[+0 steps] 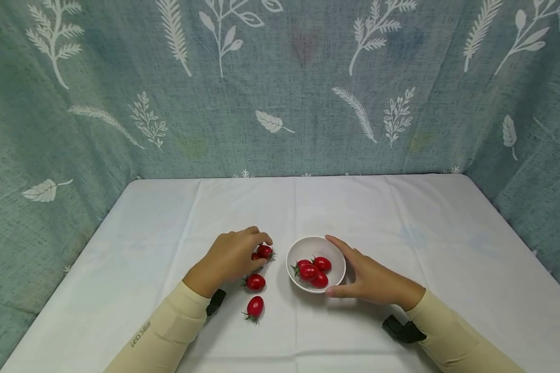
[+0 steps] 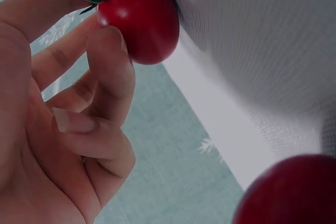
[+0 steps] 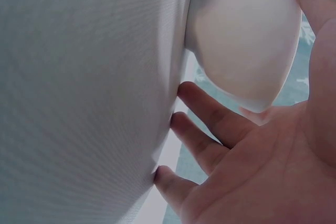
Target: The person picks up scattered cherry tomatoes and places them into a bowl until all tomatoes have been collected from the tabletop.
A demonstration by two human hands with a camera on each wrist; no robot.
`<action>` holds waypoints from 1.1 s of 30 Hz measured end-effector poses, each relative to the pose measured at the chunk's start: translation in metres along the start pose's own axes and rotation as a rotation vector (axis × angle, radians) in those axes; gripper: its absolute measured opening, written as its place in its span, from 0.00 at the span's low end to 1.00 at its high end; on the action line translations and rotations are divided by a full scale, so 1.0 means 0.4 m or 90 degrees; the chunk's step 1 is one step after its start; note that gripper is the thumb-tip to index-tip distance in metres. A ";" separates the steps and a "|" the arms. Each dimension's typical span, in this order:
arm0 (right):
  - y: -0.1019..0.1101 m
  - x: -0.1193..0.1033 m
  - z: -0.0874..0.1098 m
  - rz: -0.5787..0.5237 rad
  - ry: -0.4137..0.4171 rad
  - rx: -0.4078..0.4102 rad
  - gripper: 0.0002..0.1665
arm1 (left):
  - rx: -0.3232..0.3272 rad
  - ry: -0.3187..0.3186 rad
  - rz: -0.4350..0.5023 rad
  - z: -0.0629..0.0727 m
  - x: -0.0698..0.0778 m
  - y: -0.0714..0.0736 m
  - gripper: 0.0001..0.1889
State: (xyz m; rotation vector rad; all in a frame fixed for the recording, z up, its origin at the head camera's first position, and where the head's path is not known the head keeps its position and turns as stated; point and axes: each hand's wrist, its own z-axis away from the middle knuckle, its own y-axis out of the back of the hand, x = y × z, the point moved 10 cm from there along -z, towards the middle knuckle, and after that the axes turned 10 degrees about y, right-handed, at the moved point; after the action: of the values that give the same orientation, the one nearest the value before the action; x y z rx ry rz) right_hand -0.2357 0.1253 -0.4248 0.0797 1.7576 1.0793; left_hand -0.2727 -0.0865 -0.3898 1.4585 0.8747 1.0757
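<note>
1. Beyond the counter's far edge: blue-green curtain, white leaf print, running down both sides too.
2. Counter top: white cloth, creased.
3. Roughly mid-counter between side edges: white bowl, red tomatoes inside.
4. Left hand: pinching a tomato left of bowl.
5. Right hand: gripping bowl's right side, thumb and forefinger at rim.

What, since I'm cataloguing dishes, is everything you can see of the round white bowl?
The round white bowl, ceramic or plastic by its look, has smooth, curved walls, a thin rim and a narrower base. It stands upright on the white tablecloth, with at least four glossy red oval tomatoes inside, some showing green stems. The right hand spans its right side, thumb and index finger at the rim.
</note>
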 end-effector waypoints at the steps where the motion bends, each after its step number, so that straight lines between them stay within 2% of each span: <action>1: 0.000 0.001 0.000 0.002 -0.001 0.000 0.65 | 0.001 -0.002 -0.001 0.000 0.001 0.000 0.18; 16: 0.000 -0.004 0.000 0.000 0.008 0.003 0.65 | -0.007 0.011 -0.001 -0.002 0.009 -0.007 0.17; 33: -0.001 -0.002 -0.001 0.001 0.011 0.000 0.66 | 0.012 0.002 -0.018 0.000 0.022 -0.003 0.14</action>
State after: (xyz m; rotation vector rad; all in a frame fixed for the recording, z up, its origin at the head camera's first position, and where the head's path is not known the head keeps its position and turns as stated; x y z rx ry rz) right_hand -0.2355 0.1244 -0.4246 0.0713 1.7732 1.0839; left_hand -0.2696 -0.0782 -0.3896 1.4569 0.9077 1.0517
